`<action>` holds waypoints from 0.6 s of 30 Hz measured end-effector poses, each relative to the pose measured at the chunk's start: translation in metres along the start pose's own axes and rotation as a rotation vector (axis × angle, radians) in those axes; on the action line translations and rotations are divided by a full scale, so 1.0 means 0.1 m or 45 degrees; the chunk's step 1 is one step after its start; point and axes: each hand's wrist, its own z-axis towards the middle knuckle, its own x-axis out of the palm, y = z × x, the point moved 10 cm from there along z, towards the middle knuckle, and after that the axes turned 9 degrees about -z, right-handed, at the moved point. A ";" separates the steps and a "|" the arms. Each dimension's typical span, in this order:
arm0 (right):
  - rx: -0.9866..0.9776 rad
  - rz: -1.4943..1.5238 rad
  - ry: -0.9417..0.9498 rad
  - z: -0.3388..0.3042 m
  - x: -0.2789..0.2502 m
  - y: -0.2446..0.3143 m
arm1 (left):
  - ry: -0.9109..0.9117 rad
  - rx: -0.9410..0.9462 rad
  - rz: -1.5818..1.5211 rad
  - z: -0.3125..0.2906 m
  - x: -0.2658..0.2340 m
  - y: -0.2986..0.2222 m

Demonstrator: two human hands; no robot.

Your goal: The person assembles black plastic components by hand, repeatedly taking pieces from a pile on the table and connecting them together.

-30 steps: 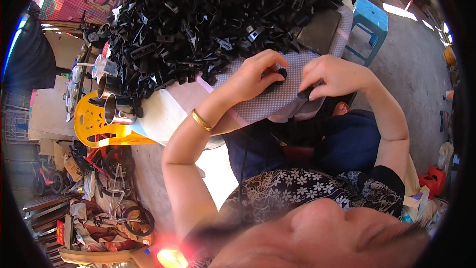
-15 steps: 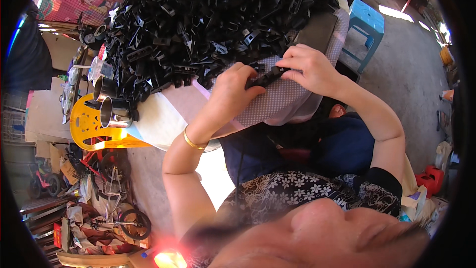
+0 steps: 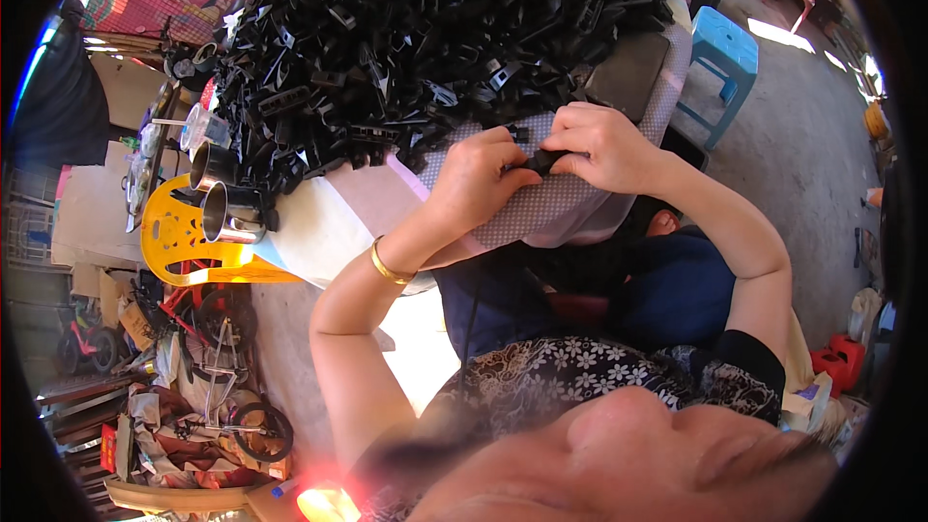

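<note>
Between my two hands is a small black plastic part, mostly hidden by the fingers. My left hand, with a gold bangle on its wrist, pinches one end between thumb and fingers. My right hand grips the other end the same way, its fingertips close to those of the left. Both hands are above the near edge of a table covered with a checked cloth. Just beyond them rises a large heap of black plastic parts. The exact shape of the held part cannot be made out.
A dark flat pad lies at the table's right side. Metal mugs and a clear cup stand by a yellow chair at left. A blue stool stands to the right. Small bicycles are at lower left.
My hands have come closer together around the black part, covering more of it. The left hand has shifted right. The whole view has moved slightly.
</note>
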 end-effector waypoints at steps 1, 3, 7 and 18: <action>0.018 -0.029 0.012 0.01 0.00 0.00 | 0.020 -0.014 0.013 0.00 0.00 0.02; 0.084 0.029 0.231 0.02 -0.01 0.03 | 0.041 0.145 0.057 0.07 -0.06 -0.10; 0.298 0.197 0.839 -0.11 0.11 0.04 | -0.311 0.343 0.514 0.17 -0.35 -0.24; -0.142 -0.298 -0.057 0.22 0.25 0.07 | -0.234 0.124 0.808 0.23 -0.37 0.12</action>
